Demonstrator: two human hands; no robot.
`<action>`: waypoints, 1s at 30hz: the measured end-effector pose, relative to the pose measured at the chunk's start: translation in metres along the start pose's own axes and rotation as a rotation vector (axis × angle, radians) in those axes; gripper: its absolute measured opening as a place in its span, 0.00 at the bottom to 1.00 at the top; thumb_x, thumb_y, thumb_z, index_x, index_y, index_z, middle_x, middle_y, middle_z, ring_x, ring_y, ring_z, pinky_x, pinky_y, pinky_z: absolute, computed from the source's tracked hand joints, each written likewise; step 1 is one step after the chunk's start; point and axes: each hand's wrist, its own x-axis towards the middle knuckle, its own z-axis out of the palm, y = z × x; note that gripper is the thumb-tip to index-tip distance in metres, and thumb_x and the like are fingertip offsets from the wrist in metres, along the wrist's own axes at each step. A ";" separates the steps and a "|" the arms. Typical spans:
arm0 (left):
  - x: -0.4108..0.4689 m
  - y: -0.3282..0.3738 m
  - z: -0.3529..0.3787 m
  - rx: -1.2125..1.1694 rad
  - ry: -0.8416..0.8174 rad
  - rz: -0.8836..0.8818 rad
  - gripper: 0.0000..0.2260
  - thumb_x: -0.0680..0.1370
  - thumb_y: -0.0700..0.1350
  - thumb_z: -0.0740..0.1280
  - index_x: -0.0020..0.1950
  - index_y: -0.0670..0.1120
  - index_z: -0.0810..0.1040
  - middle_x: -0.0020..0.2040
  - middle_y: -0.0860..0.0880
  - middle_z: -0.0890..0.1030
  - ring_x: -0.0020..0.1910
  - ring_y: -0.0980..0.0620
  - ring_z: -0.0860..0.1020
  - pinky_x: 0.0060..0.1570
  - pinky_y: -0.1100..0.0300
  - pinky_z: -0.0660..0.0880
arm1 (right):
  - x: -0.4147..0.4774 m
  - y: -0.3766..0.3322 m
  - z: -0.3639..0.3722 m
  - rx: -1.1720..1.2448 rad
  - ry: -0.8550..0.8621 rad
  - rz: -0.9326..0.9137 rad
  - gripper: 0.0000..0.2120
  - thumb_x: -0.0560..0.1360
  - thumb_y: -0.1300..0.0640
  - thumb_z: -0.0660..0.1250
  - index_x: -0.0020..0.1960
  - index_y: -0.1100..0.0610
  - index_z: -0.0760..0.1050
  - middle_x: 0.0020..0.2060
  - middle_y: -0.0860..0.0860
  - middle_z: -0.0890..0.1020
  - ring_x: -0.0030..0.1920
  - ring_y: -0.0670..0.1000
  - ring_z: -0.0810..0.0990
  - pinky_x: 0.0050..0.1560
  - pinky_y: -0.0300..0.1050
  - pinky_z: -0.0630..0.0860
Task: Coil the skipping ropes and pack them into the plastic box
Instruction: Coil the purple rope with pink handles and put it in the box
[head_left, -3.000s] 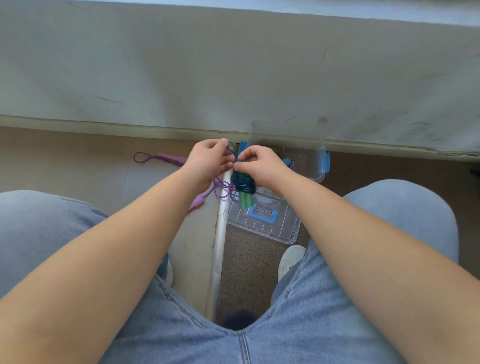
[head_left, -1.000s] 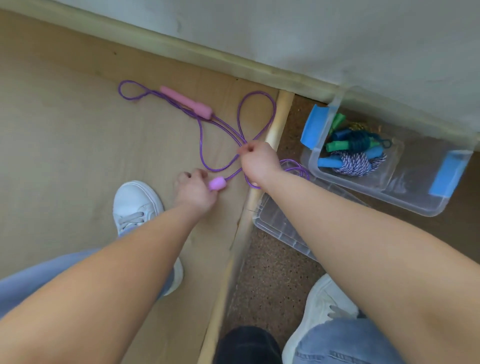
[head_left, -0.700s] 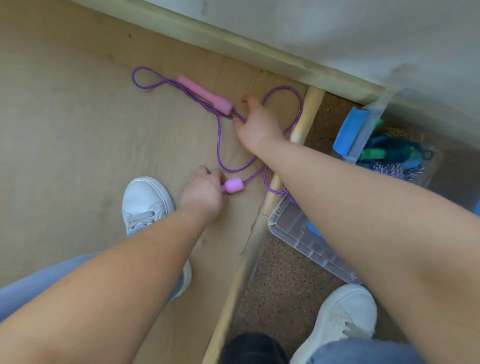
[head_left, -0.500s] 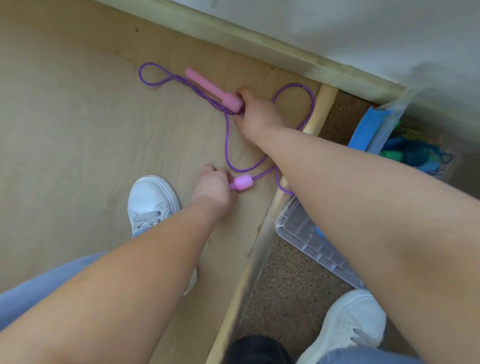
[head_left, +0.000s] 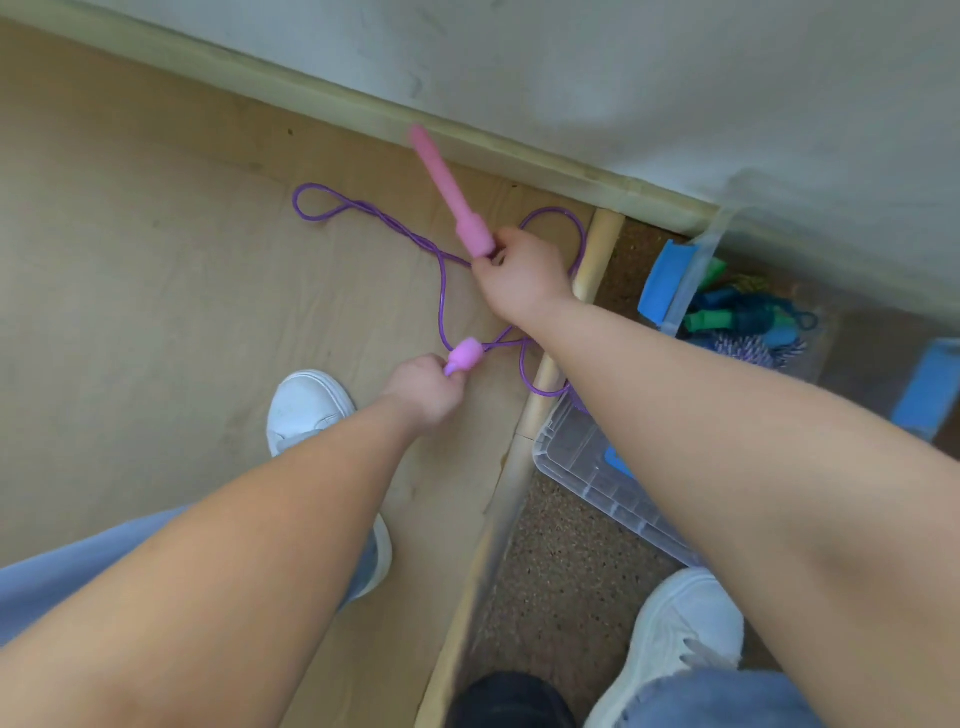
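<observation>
Now both handles in hand, cord loose on the floor

Clearly the purple skipping rope (head_left: 441, 296) is the one left to coil. Its cord lies in slack loops on the light wooden board (head_left: 156, 291), and one loop trails over the wooden strip (head_left: 597, 254) towards the clear lid (head_left: 582, 457).

The right hand (head_left: 524, 283) is clenched round the thick end of the long pink handle (head_left: 451, 195), which points up and away towards the wall. The left hand (head_left: 426, 387) pinches the second pink handle (head_left: 466, 356) low over the board, its fingers curled round the narrow end.

The cord looks thin, light and limp (probably plastic-coated, so a little springy and slick). It should bend without effort but may spring out of a loose coil. The rigid handles are the sensible grip. Held side by side in one hand, they would leave the other free to wind the cord round them and tuck in the end.

The plastic box (head_left: 701, 254) stands open by the wall on the right. Coiled ropes (head_left: 748, 332) already lie inside it, well apart from both hands.
</observation>
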 end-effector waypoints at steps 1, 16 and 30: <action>-0.005 0.004 -0.002 -0.080 -0.011 -0.008 0.21 0.83 0.57 0.54 0.51 0.42 0.77 0.52 0.39 0.82 0.47 0.40 0.79 0.43 0.56 0.71 | -0.009 0.000 -0.007 0.013 -0.005 -0.024 0.05 0.77 0.53 0.64 0.44 0.53 0.74 0.36 0.51 0.78 0.40 0.57 0.73 0.36 0.47 0.62; -0.143 0.076 -0.036 -0.834 -0.431 0.001 0.23 0.74 0.70 0.63 0.52 0.51 0.75 0.43 0.51 0.82 0.31 0.57 0.71 0.22 0.68 0.60 | -0.150 0.012 -0.122 -0.297 -0.114 -0.196 0.17 0.75 0.61 0.57 0.56 0.48 0.79 0.46 0.54 0.80 0.48 0.54 0.74 0.47 0.47 0.71; -0.244 0.148 -0.027 -0.941 -0.113 0.244 0.11 0.83 0.52 0.63 0.54 0.44 0.75 0.40 0.46 0.80 0.38 0.50 0.80 0.39 0.57 0.77 | -0.275 -0.024 -0.184 0.288 -0.182 0.143 0.20 0.81 0.48 0.58 0.50 0.63 0.80 0.39 0.59 0.84 0.33 0.55 0.82 0.39 0.48 0.81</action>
